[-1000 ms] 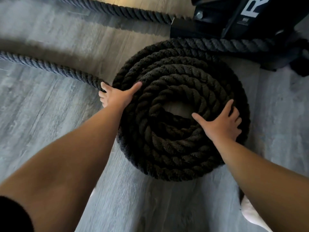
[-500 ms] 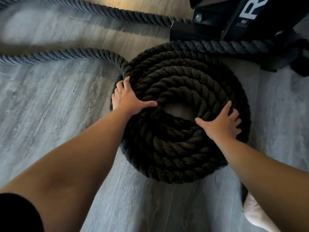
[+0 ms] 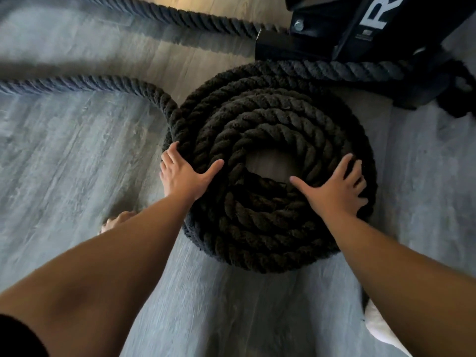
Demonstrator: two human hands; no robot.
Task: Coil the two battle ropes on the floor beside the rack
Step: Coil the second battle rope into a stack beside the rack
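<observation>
Battle rope coil (image 3: pixel 257 228) flat on the floor (image 3: pixel 64 163), several turns wide and stacked, bare floor showing through the hole at its middle, far edge just beside the foot of the black rack (image 3: pixel 334 34). Left hand (image 3: pixel 185 173) laid on the coil's left rim, thumb out across the top turns, fingers (image 3: pixel 172 150) spread and draped over the outer edge, pinching nothing. Apparently placed there to press the outermost wrap tight against the inner ones and to guide in the loose tail. Right hand (image 3: pixel 334 191) flat on the right side of the top, fingers (image 3: pixel 345 163) splayed wide, bearing down, seemingly to pin the stack and stop stiff, heavy rope from sliding or springing open. Loose run of rope (image 3: pixel 90 83) running in from the left across the floor, bending sharply and joining the coil at its upper left, touching it. Judged as mid-wrap on the first rope, with a good length left to wind. Second rope (image 3: pixel 193 19) stretched along the top of the view towards the rack, uncoiled. Another length (image 3: pixel 347 69) lying between coil and rack foot, touching the coil's far edge; hard to tell which rope. In the way: rack foot close behind, little room for wider turns on that side; bare toes (image 3: pixel 116 222) on the floor near the left forearm, in the tail's likely path; something white (image 3: pixel 381 328) at lower right, too cropped to name.
</observation>
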